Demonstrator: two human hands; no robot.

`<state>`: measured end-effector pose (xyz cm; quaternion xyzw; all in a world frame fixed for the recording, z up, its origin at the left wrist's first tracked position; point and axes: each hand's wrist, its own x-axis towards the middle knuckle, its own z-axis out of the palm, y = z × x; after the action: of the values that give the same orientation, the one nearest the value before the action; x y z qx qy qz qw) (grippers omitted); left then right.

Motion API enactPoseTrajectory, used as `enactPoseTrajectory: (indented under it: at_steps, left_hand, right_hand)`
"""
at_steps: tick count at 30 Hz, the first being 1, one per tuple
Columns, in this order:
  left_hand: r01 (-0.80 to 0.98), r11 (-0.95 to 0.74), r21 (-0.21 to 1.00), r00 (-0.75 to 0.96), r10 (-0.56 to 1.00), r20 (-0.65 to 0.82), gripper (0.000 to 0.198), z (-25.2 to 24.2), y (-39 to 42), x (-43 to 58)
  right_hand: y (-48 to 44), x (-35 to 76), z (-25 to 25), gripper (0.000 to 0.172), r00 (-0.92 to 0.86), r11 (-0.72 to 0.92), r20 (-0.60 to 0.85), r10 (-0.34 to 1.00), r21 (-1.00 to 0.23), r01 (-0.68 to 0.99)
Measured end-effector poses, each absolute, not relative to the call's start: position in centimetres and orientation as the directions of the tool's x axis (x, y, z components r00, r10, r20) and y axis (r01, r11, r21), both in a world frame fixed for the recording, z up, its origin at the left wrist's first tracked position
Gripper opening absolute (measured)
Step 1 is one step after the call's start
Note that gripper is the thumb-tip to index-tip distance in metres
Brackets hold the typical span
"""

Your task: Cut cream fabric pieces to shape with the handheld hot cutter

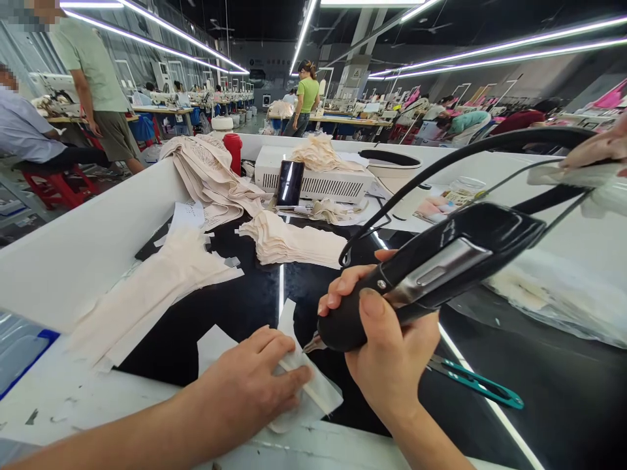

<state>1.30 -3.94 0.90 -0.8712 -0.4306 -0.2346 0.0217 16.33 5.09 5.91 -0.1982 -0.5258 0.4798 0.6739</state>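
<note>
The right hand (392, 356) is wrapped firmly around a bulky black handheld tool with a silver side panel (431, 264); its narrow metal tip (314, 343) points at a small white and cream fabric piece (321, 390) lying between the hands. The left hand (247, 382), fingers bent, presses thumb and fingertips onto that piece; whether it also pinches it, I cannot tell. Right of the right hand lie teal-handled metal snips (482, 384). Beyond the hands, a layered cream cloth stack (298, 241) rests on the glossy black-topped table (230, 300).
</note>
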Motion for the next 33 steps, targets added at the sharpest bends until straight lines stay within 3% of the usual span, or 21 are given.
enactPoseTrajectory:
  at_steps: [6, 13, 21, 29, 33]
  left_hand:
    - [0.702, -0.673, 0.233, 0.558, 0.723, 0.407, 0.018, 1.6, -2.0, -0.4]
    - [0.53, -0.787, 0.315, 0.688, 0.617, 0.382, 0.027, 1.5, 1.7, -2.1]
    - [0.542, -0.758, 0.361, 0.69, 0.648, 0.324, 0.025, 1.2, 1.4, -3.6]
    - [0.57, -0.769, 0.289, 0.706, 0.638, 0.308, 0.022, 1.3, 0.9, -3.6]
    - [0.584, -0.761, 0.285, 0.694, 0.649, 0.313, 0.023, 1.1, 0.8, -3.4]
  right_hand:
    - [5.2, 16.4, 5.8, 0.027, -0.011, 0.493, 0.544, 0.839, -0.769, -0.407]
    - [5.2, 16.4, 5.7, 0.029, -0.017, 0.496, 0.548, 0.836, -0.769, -0.404]
    - [5.0, 16.5, 5.9, 0.038, -0.008, 0.488, 0.54, 0.842, -0.768, -0.414]
    - [4.9, 16.6, 6.3, 0.033, -0.011, 0.471, 0.519, 0.855, -0.784, -0.403]
    - [5.1, 16.3, 6.8, 0.039, 0.004, 0.465, 0.512, 0.859, -0.777, -0.424]
